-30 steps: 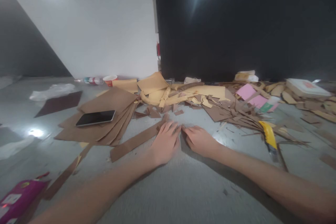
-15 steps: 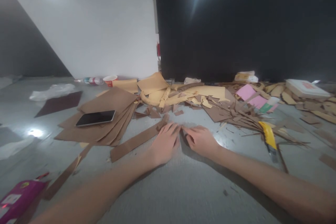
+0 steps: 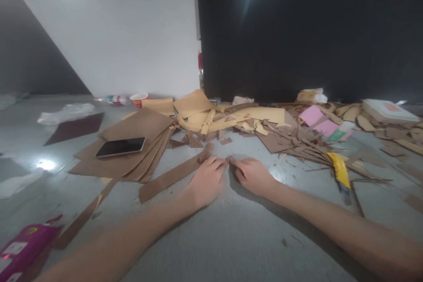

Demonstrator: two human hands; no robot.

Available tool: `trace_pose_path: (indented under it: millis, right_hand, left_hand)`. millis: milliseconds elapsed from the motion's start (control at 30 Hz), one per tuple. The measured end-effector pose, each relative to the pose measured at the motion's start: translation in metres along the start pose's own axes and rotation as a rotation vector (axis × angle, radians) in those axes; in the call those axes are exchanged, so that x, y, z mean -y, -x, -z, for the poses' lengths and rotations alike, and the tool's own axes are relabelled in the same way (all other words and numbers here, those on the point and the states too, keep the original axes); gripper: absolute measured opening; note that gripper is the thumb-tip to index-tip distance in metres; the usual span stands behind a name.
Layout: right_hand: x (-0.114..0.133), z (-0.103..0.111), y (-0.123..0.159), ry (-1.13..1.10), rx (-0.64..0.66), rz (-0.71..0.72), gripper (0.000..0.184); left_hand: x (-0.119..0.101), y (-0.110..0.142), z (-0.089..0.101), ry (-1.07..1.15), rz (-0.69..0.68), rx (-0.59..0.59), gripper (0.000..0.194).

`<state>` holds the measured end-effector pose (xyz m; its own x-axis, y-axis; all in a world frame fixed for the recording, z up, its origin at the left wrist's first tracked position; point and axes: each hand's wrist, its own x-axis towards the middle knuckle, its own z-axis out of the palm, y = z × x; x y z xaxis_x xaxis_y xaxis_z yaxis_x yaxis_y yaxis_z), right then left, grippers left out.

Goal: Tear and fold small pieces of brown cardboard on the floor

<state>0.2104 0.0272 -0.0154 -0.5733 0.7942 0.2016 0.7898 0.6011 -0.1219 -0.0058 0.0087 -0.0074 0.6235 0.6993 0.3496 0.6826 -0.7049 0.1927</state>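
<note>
White and black panels (image 3: 125, 26) (image 3: 297, 31) rise behind a grey desk (image 3: 211, 246) strewn with cut brown and yellow scraps, where a person leans two bare forearms inward. The left hand (image 3: 209, 180) and right hand (image 3: 256, 177) nearly meet, fingers bent and tips close together over a small brown piece (image 3: 230, 159). Whether the fingers pinch it or merely rest against it cannot be told, as the tips are small and blurred. Little has changed in the past second: the hands hold almost the same pose, and the brown piece remains at the fingertips, which suggests close, careful handling in one spot.

Just beside the left fingers, a brown strip (image 3: 172, 179) slants across the desk, its far end reaching past the knuckles. Farther to the left of the fingers, a dark-screened phone (image 3: 120, 147) lies on a fanned stack of brown sheets (image 3: 142, 122), with a purple object (image 3: 28, 244) nearer the person. Beyond the fingertips spread yellow offcuts (image 3: 267, 114), a paper cup (image 3: 139, 98) standing off to their left. To the right of the fingers, brown scraps (image 3: 280, 143) lie heaped near a pink sheet (image 3: 310, 115), and a yellow-handled cutter (image 3: 339, 169) rests untouched, well apart from the right hand.
</note>
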Motion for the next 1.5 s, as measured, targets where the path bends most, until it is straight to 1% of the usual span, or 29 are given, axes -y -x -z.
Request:
trace_pose_path:
  millis: [100,200,467,600,733,833,1000,1167,1267,1367,1500]
  right_hand:
    - [0.001,0.002,-0.002,0.032,0.021,0.027,0.045]
    - [0.005,0.006,-0.003,0.063,0.055,0.001,0.046]
    - [0.02,0.015,-0.007,0.092,0.128,-0.057,0.04]
    - [0.025,0.017,-0.008,0.094,0.151,-0.091,0.041]
    - [0.025,0.016,-0.008,0.113,0.153,-0.086,0.046]
    - [0.025,0.014,-0.008,0.145,0.165,-0.057,0.046]
    - [0.026,0.013,-0.008,0.176,0.139,-0.039,0.042]
    - [0.024,0.012,-0.007,0.189,0.123,-0.017,0.043]
    - [0.024,0.013,-0.007,0.2,0.139,-0.028,0.046]
    - [0.025,0.014,-0.005,0.226,0.143,-0.069,0.049]
    - [0.026,0.014,-0.002,0.259,0.115,-0.073,0.047]
  left_hand:
    - [0.001,-0.002,0.0,-0.044,-0.057,0.059,0.04]
    - [0.001,-0.003,0.001,-0.047,-0.039,0.1,0.042]
    - [0.005,-0.004,-0.001,-0.025,-0.012,0.109,0.047]
    - [0.001,-0.004,0.001,-0.038,-0.019,0.105,0.047]
    - [-0.004,-0.006,0.006,-0.042,0.004,0.087,0.047]
    - [-0.002,-0.007,0.008,-0.059,-0.029,0.081,0.041]
    - [0.007,-0.008,0.003,-0.078,-0.11,0.075,0.049]
    - [0.008,-0.007,-0.001,-0.124,-0.114,0.083,0.049]
    - [0.008,-0.007,-0.002,-0.116,-0.108,0.076,0.051]
    - [0.009,-0.007,-0.003,-0.1,-0.098,0.083,0.053]
    - [0.01,-0.005,-0.004,-0.078,-0.112,0.083,0.055]
